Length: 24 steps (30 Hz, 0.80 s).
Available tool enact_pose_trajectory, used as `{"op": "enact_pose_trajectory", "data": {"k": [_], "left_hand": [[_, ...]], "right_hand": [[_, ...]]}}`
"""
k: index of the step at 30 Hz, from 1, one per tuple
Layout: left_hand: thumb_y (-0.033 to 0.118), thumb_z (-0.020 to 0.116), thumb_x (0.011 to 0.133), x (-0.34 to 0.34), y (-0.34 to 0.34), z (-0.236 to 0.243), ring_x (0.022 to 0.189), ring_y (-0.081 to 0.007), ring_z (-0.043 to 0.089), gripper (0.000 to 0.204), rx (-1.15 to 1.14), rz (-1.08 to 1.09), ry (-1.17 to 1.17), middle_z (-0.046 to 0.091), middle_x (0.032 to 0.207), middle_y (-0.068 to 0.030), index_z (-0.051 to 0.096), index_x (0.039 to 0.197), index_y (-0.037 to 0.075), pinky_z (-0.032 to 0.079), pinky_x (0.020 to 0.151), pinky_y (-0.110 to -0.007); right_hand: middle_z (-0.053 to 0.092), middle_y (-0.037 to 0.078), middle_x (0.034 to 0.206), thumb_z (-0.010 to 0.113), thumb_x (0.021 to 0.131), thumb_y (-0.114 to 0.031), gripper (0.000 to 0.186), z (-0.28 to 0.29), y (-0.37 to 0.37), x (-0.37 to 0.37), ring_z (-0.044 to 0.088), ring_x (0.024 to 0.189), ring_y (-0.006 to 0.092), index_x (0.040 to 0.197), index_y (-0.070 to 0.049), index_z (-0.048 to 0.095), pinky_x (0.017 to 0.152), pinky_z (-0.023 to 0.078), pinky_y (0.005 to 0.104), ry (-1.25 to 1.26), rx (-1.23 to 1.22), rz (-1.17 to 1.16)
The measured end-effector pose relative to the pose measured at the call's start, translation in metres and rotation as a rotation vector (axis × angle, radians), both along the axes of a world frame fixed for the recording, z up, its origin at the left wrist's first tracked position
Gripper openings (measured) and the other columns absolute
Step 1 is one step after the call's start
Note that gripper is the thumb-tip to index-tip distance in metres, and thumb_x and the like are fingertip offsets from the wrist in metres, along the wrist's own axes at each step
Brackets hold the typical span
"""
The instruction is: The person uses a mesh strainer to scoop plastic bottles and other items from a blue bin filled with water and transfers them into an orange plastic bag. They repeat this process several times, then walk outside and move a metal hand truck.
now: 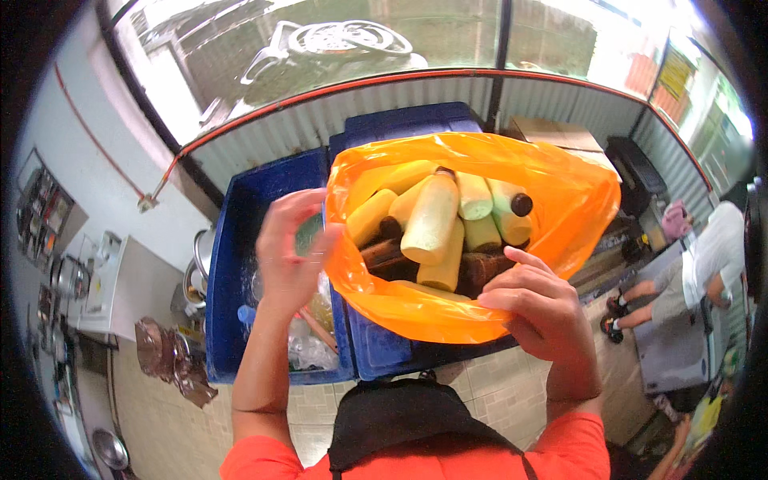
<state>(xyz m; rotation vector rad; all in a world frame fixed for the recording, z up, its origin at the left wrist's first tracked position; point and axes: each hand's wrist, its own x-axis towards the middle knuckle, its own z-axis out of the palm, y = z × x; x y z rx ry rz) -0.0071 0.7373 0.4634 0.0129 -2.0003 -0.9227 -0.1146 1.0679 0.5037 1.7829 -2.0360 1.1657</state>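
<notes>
There are two blue bins (234, 248), one orange bag (572, 204), at least seven bottles (430, 224).

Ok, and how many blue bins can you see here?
2. The open blue bin is on the left; the second blue bin is beside it, largely hidden by the orange bag. Others could be hidden.

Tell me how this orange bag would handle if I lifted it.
The bag would likely flop: its thin sides crease. It may feel weighty, since many bottles crowd inside. Those could shift, being rounded and loosely piled.
</notes>
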Motion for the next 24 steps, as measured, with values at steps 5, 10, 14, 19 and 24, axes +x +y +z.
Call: {"op": "enact_pose_trajectory", "data": {"k": [5, 10, 14, 19, 24], "left_hand": [[0.018, 0.077, 0.088, 0.097, -0.086, -0.157, 0.066, -0.0145, 0.053, 0.034, 0.352, 0.78, -0.277, 0.052, 0.07, -0.0032, 0.05, 0.074, 0.004, 0.042, 0.062, -0.032], [0.02, 0.077, 0.069, 0.225, -0.105, -0.315, 0.085, -0.032, 0.067, 0.029, 0.535, 1.028, -0.86, 0.069, 0.089, -0.0189, 0.065, 0.089, 0.003, 0.052, 0.08, -0.041], [0.029, 0.081, 0.077, 0.259, -0.131, -0.357, 0.136, -0.0433, 0.045, 0.076, 0.324, 0.773, -0.851, 0.052, 0.141, -0.0289, 0.05, 0.142, 0.003, 0.035, 0.115, -0.048], [0.026, 0.079, 0.081, 0.215, -0.184, -0.353, 0.125, -0.0389, 0.054, 0.056, 0.31, 0.542, -0.819, 0.059, 0.131, -0.0237, 0.06, 0.129, 0.004, 0.042, 0.108, -0.046], [0.026, 0.078, 0.083, 0.193, -0.216, -0.374, 0.105, -0.0362, 0.066, 0.045, 0.408, 0.268, -0.897, 0.069, 0.112, -0.0206, 0.065, 0.119, 0.002, 0.052, 0.095, -0.045]], "right_hand": [[0.072, 0.009, 0.092, 0.072, 0.08, -0.01, 0.02, 0.004, -0.009, -0.004, 0.072, 0.09, 0.0276, 0.099, -0.008, 0.072, 0.106, 0.047, 0.0519, -0.053, 0.06, 0.036], [0.073, 0.01, 0.091, 0.078, 0.075, -0.015, 0.029, -0.003, -0.007, -0.007, 0.073, 0.088, 0.0271, 0.102, -0.008, 0.073, 0.104, 0.048, 0.0552, -0.056, 0.204, 0.039], [0.074, 0.011, 0.096, 0.079, 0.081, -0.021, 0.028, -0.013, -0.008, -0.002, 0.072, 0.094, 0.0259, 0.103, -0.004, 0.072, 0.106, 0.047, 0.0533, -0.042, 0.15, -0.161], [0.065, 0.014, 0.126, 0.067, 0.096, -0.036, 0.047, -0.029, -0.005, 0.028, 0.06, 0.121, 0.0259, 0.123, 0.002, 0.063, 0.114, 0.04, 0.0442, -0.209, 0.102, -0.604], [0.053, 0.014, 0.147, 0.064, 0.101, -0.031, 0.057, -0.041, -0.009, 0.076, 0.045, 0.14, 0.0268, 0.145, 0.002, 0.049, 0.119, 0.032, 0.0403, -0.25, 0.004, -0.859]]}}
